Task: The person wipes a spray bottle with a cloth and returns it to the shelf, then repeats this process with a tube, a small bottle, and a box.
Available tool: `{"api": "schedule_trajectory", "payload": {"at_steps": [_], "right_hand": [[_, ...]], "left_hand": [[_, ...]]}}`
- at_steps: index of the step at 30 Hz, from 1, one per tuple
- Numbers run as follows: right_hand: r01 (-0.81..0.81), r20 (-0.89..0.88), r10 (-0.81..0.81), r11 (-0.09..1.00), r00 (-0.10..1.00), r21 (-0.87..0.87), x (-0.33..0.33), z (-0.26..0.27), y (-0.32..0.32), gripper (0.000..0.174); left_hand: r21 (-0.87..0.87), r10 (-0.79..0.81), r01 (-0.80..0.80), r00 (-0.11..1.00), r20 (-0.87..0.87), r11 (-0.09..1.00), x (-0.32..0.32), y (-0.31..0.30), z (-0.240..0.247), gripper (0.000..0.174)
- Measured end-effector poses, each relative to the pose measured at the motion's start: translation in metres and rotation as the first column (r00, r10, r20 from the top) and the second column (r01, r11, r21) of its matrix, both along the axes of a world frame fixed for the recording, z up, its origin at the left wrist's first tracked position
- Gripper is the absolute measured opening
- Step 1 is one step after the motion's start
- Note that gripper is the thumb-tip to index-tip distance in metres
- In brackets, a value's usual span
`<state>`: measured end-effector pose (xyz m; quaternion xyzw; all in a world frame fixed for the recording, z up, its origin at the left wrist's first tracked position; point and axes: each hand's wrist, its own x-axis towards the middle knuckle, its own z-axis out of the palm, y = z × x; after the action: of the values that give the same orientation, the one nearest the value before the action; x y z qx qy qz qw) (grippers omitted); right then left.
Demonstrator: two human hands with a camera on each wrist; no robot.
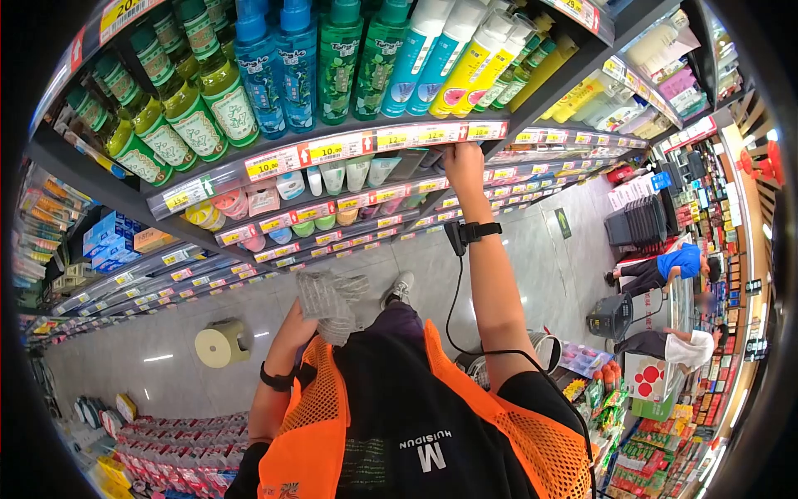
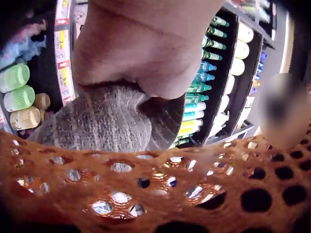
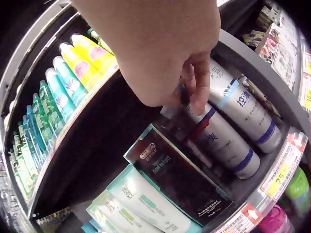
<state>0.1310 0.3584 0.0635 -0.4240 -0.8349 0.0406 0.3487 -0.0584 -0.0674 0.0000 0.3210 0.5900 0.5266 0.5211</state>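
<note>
Right hand reaches toward silver tubes (left hand grips grey cloth).

Bright light streaks the floor; edges warp.

- Vest, orange, mesh
- T-shirt, black, short-sleeved, white "M" and "HUISIDUN" lettering
- Left wristband, black
- Right wristband, black
- Cable, black, thin
- Trousers, dark purple
- Shoe, pale

Grey striped fabric; blue-banded silver tubes
</note>
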Motion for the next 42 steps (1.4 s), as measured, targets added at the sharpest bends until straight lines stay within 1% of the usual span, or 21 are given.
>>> {"api": "schedule_trajectory", "payload": {"at_steps": [2,4,6,7,9,10,12,15,16,17,18,20,21,23,25,26,29,30,31,35,42], "right_hand": [[-0.008,-0.018,0.008,0.999,1.0,-0.033,0.001,-0.001,0.0,0.019],[-0.022,-0.012,0.021,0.999,1.0,-0.03,0.002,-0.008,0.003,0.017],[0.001,0.001,0.0,0.998,1.0,-0.068,0.002,-0.006,-0.003,0.019],[-0.002,0.001,0.002,0.996,1.0,-0.094,0.002,-0.004,-0.005,0.021],[0.001,0.001,-0.001,0.994,1.0,-0.112,0.003,-0.001,-0.005,0.022],[0.006,0.002,-0.005,0.995,1.0,-0.104,0.003,0.0,-0.006,0.021],[0.012,0.005,-0.011,0.995,1.0,-0.097,0.003,-0.002,-0.009,0.02],[0.009,-0.033,-0.011,0.998,0.999,-0.066,0.003,0.002,-0.016,0.019],[0.007,-0.046,-0.01,0.998,0.999,-0.061,0.002,0.004,-0.02,0.019],[-0.027,-0.073,0.024,0.999,0.997,-0.033,0.004,0.005,-0.023,0.023],[0.003,-0.027,-0.003,1.0,1.0,0.015,0.007,0.018,-0.036,0.031],[0.067,-0.106,-0.06,0.996,0.992,0.058,0.012,0.034,-0.065,0.039],[0.061,-0.18,-0.063,0.998,0.982,-0.015,0.016,0.032,-0.078,0.039],[0.028,-0.188,-0.048,0.994,0.981,-0.108,0.028,0.025,-0.101,0.036],[0.011,-0.155,-0.043,0.98,0.987,-0.199,0.047,0.008,-0.114,0.033],[0.012,-0.121,-0.042,0.971,0.992,-0.241,0.059,-0.014,-0.115,0.031],[0.068,-0.024,-0.085,0.915,0.996,-0.398,0.088,-0.057,-0.129,0.026],[0.102,0.006,-0.111,0.887,0.994,-0.45,0.095,-0.058,-0.136,0.025],[0.106,-0.029,-0.135,0.879,0.99,-0.466,0.1,-0.058,-0.144,0.023],[0.132,-0.062,-0.175,0.891,0.983,-0.435,0.123,-0.059,-0.145,0.025],[0.157,-0.126,-0.216,0.918,0.968,-0.364,0.156,-0.001,-0.105,0.03]], "left_hand": [[-0.051,-0.003,0.004,0.999,0.036,0.999,-0.001,0.001,0.006,0.036],[0.121,0.048,-0.013,0.955,-0.292,0.993,-0.005,-0.004,-0.026,0.042],[0.171,0.081,-0.024,0.939,-0.333,0.985,-0.012,-0.014,-0.081,0.047],[0.133,0.069,-0.041,0.973,-0.221,0.99,-0.017,-0.02,-0.114,0.05],[0.135,0.022,-0.014,0.998,-0.061,0.991,-0.021,-0.016,-0.113,0.053],[0.178,-0.017,0.02,1.0,-0.018,0.984,-0.019,-0.017,-0.082,0.054],[0.226,-0.051,0.036,0.997,0.064,0.974,-0.016,-0.014,-0.046,0.057],[0.255,-0.003,-0.032,0.99,0.138,0.966,-0.013,-0.006,-0.032,0.056],[0.275,0.028,-0.063,0.991,0.129,0.959,-0.013,-0.004,-0.032,0.055],[0.294,0.035,-0.1,0.976,0.216,0.951,-0.013,-0.002,-0.03,0.054],[0.311,0.04,-0.137,0.953,0.301,0.94,-0.013,0.0,-0.028,0.054],[0.322,-0.012,-0.243,0.78,0.625,0.915,-0.015,0.003,-0.017,0.058],[0.297,-0.008,-0.303,0.688,0.726,0.906,-0.016,0.005,-0.011,0.058],[0.237,0.029,-0.403,0.554,0.832,0.884,-0.015,0.0,-0.002,0.059],[0.194,0.072,-0.456,0.503,0.862,0.869,-0.014,-0.005,-0.001,0.06],[0.178,0.087,-0.476,0.483,0.871,0.862,-0.014,-0.007,-0.001,0.06],[0.171,0.096,-0.49,0.474,0.875,0.855,-0.019,-0.005,-0.001,0.061],[0.168,0.097,-0.489,0.472,0.876,0.856,-0.02,-0.002,-0.001,0.062],[0.17,0.094,-0.485,0.475,0.875,0.858,-0.023,0.0,0.001,0.062],[0.17,0.08,-0.459,0.476,0.876,0.872,-0.024,0.014,0.004,0.064],[0.173,0.055,-0.423,0.476,0.878,0.889,-0.005,0.051,0.012,0.067]]}}
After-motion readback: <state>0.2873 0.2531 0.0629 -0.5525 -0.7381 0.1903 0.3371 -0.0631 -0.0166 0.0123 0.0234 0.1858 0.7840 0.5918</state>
